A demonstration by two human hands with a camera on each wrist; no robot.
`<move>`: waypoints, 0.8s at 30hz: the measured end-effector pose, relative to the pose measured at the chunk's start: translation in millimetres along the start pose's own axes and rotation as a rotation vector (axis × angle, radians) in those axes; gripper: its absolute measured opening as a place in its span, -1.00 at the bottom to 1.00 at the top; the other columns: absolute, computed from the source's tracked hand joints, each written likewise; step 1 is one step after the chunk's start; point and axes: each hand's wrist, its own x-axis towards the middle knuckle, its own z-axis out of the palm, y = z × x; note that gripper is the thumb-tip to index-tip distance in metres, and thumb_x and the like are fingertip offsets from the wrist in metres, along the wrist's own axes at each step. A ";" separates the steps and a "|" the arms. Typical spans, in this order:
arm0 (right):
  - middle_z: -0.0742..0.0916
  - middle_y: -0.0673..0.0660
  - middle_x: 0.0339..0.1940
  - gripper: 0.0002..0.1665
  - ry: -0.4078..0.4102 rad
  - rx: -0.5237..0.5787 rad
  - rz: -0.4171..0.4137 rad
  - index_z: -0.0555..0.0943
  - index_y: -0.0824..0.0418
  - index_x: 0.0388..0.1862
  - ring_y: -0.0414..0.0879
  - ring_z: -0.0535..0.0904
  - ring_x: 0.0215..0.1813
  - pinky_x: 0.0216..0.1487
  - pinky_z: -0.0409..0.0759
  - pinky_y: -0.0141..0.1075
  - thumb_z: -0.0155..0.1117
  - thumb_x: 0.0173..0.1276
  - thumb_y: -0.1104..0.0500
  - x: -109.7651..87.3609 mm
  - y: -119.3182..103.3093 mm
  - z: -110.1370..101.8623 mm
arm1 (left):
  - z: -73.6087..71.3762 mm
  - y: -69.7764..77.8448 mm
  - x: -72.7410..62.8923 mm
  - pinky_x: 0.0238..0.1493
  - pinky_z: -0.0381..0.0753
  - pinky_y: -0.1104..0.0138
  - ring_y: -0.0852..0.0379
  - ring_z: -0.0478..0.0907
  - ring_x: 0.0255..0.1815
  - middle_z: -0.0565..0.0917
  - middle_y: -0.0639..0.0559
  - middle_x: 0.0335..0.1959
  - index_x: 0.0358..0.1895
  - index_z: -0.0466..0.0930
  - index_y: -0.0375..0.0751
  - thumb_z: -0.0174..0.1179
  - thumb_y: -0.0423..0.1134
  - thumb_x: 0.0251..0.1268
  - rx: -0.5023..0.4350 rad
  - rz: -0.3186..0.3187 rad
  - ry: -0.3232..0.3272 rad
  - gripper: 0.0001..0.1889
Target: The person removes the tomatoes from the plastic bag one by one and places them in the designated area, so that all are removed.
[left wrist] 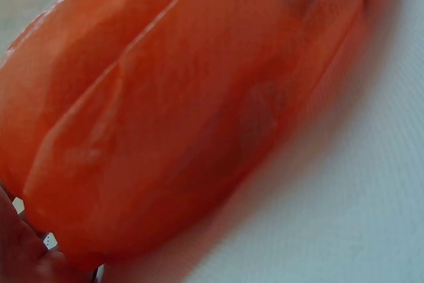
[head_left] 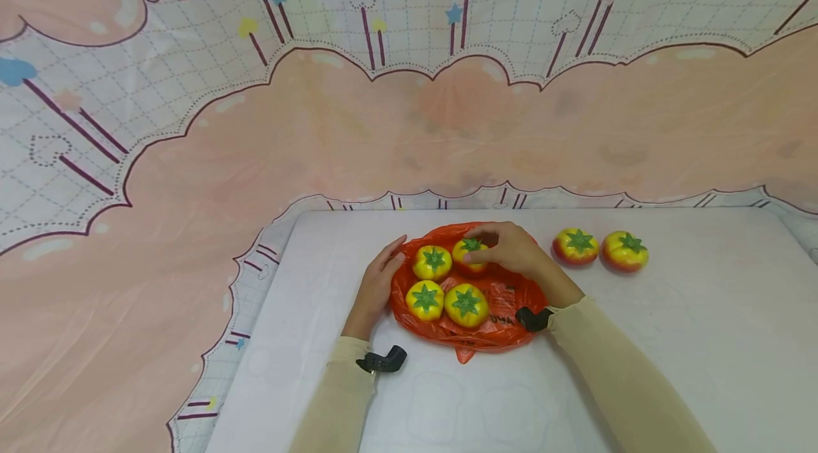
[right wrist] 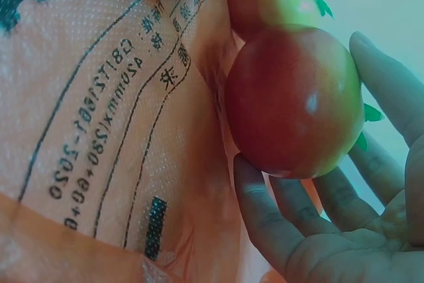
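In the head view a red plastic bag [head_left: 511, 297] lies spread with its mouth facing up. Inside it sit yellow-red tomatoes with green star-shaped tops, such as the front-left tomato [head_left: 424, 300]. My right hand [head_left: 514, 254] reaches over the far rim and holds the back-right tomato [right wrist: 295, 101] between thumb and fingers; the right wrist view has the thumb on one side and the fingertips below. Against the bag's left side rests my left hand [head_left: 377, 286], fingers fairly straight. The left wrist view shows mostly the bag's outer wall [left wrist: 165, 130], with part of that hand at the corner.
Two more tomatoes stand side by side on the white table [head_left: 703, 339] right of the bag: a nearer-in one [head_left: 576, 247] and an outer one [head_left: 625, 251]. A patterned pink and white cloth [head_left: 409, 133] hangs behind the table. Each wrist wears a black camera.
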 end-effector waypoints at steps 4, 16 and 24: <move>0.67 0.08 0.26 -0.35 0.003 0.002 -0.014 0.67 -0.03 0.23 0.10 0.51 0.33 0.44 0.49 0.11 0.54 0.18 -0.20 -0.5 0.1 -0.7 | 0.3 -0.1 -0.3 0.57 0.28 -0.04 -0.01 0.24 0.61 0.39 0.14 0.54 0.52 0.36 0.20 -0.03 0.09 0.58 0.000 0.003 0.001 -0.48; 0.67 0.12 0.25 -0.35 -0.002 0.031 -0.026 0.67 0.01 0.25 0.13 0.52 0.31 0.37 0.57 0.07 0.54 0.20 -0.15 -5.8 -5.3 -5.9 | 0.6 -0.3 -0.5 0.57 0.27 -0.07 -0.04 0.23 0.61 0.38 0.13 0.55 0.53 0.35 0.17 -0.03 0.09 0.57 0.014 0.018 0.000 -0.47; 0.70 0.07 0.20 -0.35 0.028 0.010 -0.026 0.68 -0.02 0.22 0.09 0.55 0.26 0.34 0.59 0.04 0.55 0.17 -0.20 -7.5 -4.7 -10.1 | 0.7 -2.7 0.5 0.55 0.29 -0.07 -0.04 0.23 0.62 0.38 0.13 0.55 0.53 0.35 0.20 -0.01 0.11 0.56 0.012 0.006 -0.003 -0.46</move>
